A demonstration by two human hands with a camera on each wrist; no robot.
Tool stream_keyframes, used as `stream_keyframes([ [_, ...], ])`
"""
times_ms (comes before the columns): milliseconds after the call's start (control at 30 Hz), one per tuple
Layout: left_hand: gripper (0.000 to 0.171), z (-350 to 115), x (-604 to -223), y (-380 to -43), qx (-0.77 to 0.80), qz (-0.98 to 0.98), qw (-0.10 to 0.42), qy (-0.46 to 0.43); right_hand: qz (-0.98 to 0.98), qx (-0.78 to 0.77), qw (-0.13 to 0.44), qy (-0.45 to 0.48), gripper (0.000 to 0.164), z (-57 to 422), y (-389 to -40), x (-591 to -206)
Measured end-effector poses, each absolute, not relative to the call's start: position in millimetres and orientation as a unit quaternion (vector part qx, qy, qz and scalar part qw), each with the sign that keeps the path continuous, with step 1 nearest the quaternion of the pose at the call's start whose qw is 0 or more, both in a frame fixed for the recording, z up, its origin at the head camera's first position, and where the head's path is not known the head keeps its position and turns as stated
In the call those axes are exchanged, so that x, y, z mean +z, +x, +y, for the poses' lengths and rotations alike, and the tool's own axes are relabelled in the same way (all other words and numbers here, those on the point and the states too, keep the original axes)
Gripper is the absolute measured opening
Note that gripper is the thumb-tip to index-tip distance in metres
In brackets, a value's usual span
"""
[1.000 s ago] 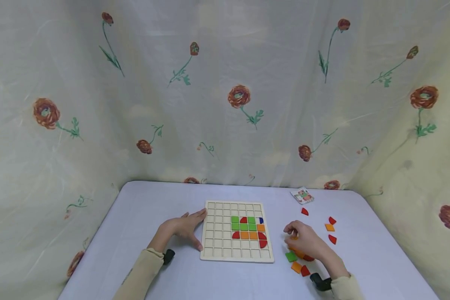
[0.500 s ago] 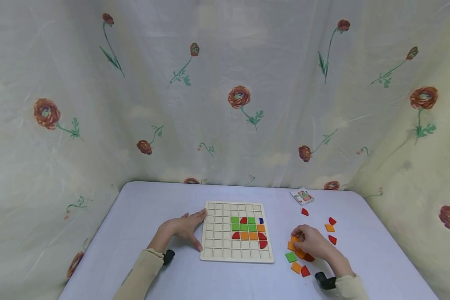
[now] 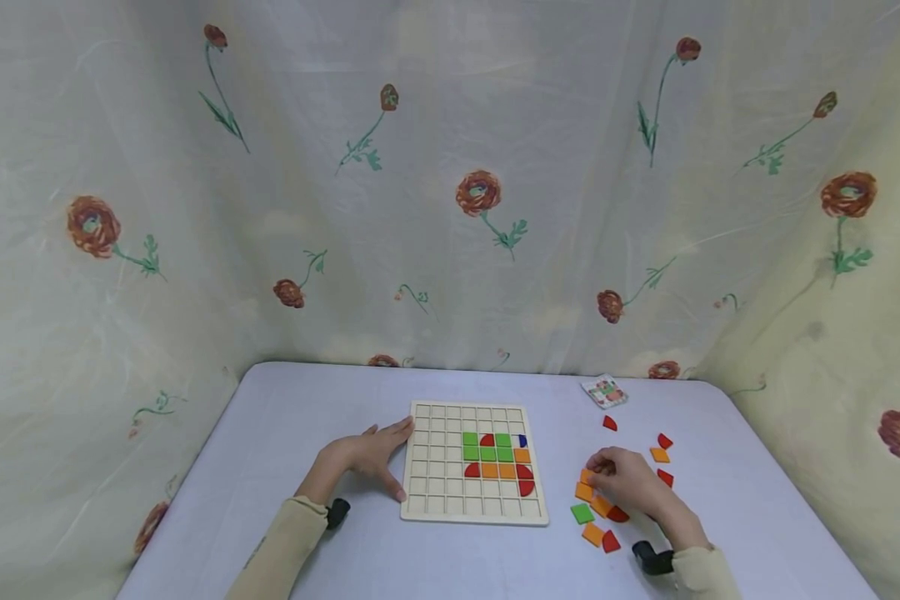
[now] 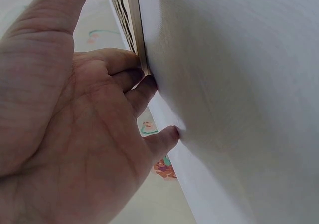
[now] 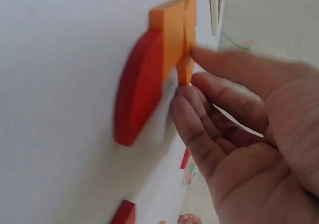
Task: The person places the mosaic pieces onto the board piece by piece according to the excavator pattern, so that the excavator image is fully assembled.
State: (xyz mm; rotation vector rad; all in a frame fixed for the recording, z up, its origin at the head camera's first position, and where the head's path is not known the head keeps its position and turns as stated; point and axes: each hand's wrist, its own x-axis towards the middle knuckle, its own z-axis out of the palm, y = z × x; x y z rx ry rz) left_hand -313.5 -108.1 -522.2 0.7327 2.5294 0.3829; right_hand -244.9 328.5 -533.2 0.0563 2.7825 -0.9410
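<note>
A pale wooden grid board [image 3: 438,492] lies mid-table, partly filled with green, orange, red and blue tiles. My left hand [image 3: 371,458] spreads along its left edge, thumb near the front corner and fingers further back. In the left wrist view, fingertips [image 4: 147,82] touch the board's side [image 4: 135,20]. Right of the board, my right hand [image 3: 624,481] bends over a cluster of loose tiles. Thumb and fingers pinch an orange square tile [image 5: 183,73], seen in the right wrist view. Beside it are another orange tile [image 5: 173,32] and a red quarter-circle tile [image 5: 142,84].
A green tile [image 3: 582,513], an orange tile [image 3: 592,534] and a red tile [image 3: 611,542] lie in front of the right hand. Several more lie beyond it, including an orange tile [image 3: 659,455]. A small patterned card [image 3: 605,391] sits at the back right.
My right hand has moved a little to the right over the loose tiles, uncovering orange tiles on its left, and its fingers have come down onto one. My left hand stays at the board.
</note>
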Motion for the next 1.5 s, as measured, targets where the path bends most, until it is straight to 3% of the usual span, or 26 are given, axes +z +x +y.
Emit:
stream_keyframes([
  [300, 0.125, -109.5, -522.8, -313.4, 0.137, 0.923, 0.236, 0.271, 0.95, -0.299, 0.092, -0.013, 0.019, 315.1, -250.2, -534.2],
  [767, 0.124, -108.3, -520.9, -312.8, 0.137, 0.924, 0.236, 0.268, 0.955, -0.287, 0.073, -0.006, 0.033, 305.8, -256.5, -539.4],
  [1067, 0.125, -108.9, -523.2, -314.9, 0.14, 0.923, 0.238, 0.268, 0.956, -0.284, 0.077, -0.01, 0.022, 304.0, -256.8, -538.0],
  [1300, 0.125, -109.3, -524.1, -315.3, 0.136, 0.923, 0.238, 0.27, 0.948, -0.308, 0.073, -0.03, 0.021, 272.7, -249.8, -532.4],
  [1500, 0.125, -108.8, -523.3, -314.4, 0.131, 0.925, 0.237, 0.266, 0.944, -0.3, 0.073, -0.117, 0.019, 236.5, -246.7, -530.8],
])
